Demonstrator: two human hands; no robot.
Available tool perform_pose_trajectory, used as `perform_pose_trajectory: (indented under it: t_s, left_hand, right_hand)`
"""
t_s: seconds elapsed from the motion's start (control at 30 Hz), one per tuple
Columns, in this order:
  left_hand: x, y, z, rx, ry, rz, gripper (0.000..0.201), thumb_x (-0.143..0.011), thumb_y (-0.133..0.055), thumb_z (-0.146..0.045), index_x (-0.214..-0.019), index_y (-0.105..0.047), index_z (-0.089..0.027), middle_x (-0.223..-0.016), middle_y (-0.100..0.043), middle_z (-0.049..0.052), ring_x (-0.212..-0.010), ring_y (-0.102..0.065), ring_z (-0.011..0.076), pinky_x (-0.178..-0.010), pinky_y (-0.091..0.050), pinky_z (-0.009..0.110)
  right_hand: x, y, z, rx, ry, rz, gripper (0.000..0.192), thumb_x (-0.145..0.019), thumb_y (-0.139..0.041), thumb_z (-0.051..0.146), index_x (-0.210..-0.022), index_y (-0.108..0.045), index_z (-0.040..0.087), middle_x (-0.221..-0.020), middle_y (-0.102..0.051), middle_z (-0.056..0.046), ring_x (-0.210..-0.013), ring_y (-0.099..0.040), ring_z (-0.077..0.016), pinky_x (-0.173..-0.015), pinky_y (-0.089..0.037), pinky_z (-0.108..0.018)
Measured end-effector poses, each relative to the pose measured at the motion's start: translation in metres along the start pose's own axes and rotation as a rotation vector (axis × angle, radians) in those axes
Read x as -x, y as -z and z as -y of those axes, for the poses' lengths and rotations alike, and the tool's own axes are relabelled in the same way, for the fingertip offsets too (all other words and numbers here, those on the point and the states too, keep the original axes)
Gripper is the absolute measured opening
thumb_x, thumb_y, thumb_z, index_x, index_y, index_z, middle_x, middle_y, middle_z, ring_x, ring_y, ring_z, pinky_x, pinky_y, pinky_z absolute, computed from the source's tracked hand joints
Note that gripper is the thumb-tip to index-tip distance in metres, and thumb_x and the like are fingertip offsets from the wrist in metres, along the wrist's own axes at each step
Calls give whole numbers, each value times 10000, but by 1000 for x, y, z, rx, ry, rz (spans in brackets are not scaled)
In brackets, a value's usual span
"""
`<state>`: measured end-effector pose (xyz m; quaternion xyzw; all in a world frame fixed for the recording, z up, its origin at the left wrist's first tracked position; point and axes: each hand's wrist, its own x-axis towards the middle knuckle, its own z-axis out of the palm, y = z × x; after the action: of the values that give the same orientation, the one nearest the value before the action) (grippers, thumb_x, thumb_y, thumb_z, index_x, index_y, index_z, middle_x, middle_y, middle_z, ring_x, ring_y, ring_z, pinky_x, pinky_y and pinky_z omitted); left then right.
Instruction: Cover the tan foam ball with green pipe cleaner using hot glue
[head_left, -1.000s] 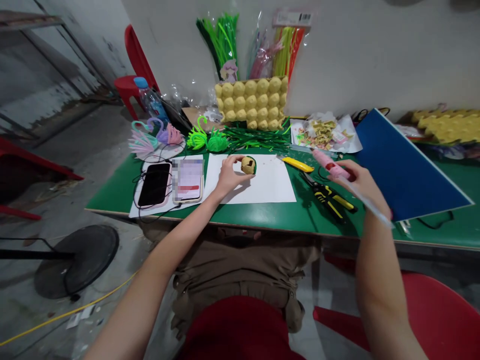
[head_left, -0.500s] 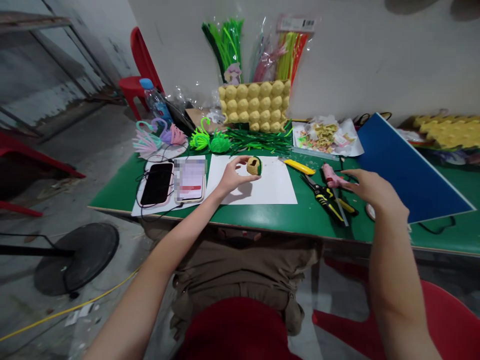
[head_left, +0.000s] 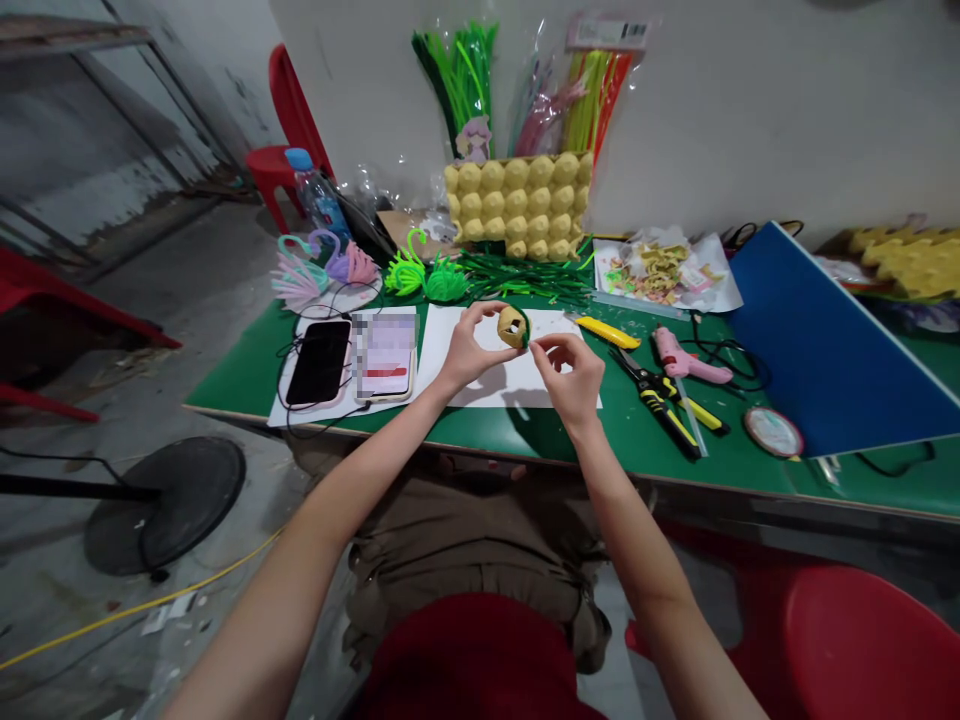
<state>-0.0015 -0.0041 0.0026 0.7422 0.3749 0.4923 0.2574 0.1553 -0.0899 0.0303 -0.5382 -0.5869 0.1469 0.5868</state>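
Note:
My left hand grips a small rounded cup of yellow egg carton between thumb and fingers, above a sheet of white paper. A hole shows in the cup's side, and a dark green pipe cleaner runs along its right edge. Thumb and forefinger of my right hand are pinched at the lower end of that pipe cleaner, touching the cup's right side. Off to the right, a pink glue gun lies on the green table, with black-and-yellow pliers and a yellow utility knife nearby.
Two phones with cables lie left. Behind are pipe-cleaner swans, green pipe cleaners, an egg carton and a scrap-covered paper. A blue board and a roll of tape are right.
My right hand has let go of the glue gun, which now lies on the table, and has moved left to the cup. My left hand still holds the cup, slightly turned.

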Motion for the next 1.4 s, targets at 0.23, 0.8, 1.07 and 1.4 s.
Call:
perform_pose_trajectory:
  t_s: [0.23, 0.8, 1.07, 1.4]
  left_hand:
    - [1, 0, -5, -52, -25, -38, 585, -639, -924, -318, -1145, -644, -230, -1205, -721, 57, -1136, -648, 248, -1005, -495, 391]
    - [2, -2, -3, -108, -73, -64, 599, -606, -957, -355, -1129, -695, -224, -1181, -743, 61, -1166, -649, 262, -1041, -501, 405]
    - [1, -2, -4, -94, -57, -68, 572, -620, -949, -316, -1125, -698, -223, -1177, -749, 58, -1164, -650, 259, -1036, -507, 407]
    - [2, 0, -5, -156, -99, -35, 556, -630, -940, -287, -1130, -703, -231, -1163, -748, 55, -1138, -639, 262, -1027, -507, 418]
  right_hand:
    - [-3, -9, -11, -70, 2, -55, 202, -835, -701, 402, -780, -685, 209, -750, -734, -18, -542, -548, -110, -543, -454, -276]
    - [-10, -7, -21, -300, -203, -5, 351, -694, -817, 538, -692, -677, 216, -687, -707, -11, -573, -542, -124, -547, -438, -284]
    - [-12, -8, -22, -350, -253, -9, 271, -646, -833, 446, -668, -684, 221, -682, -706, -11, -594, -551, -132, -569, -446, -292]
    - [-16, -4, -26, -466, -438, 94, 386, -519, -901, 486, -623, -647, 214, -609, -621, 23, -526, -441, -89, -496, -341, -265]
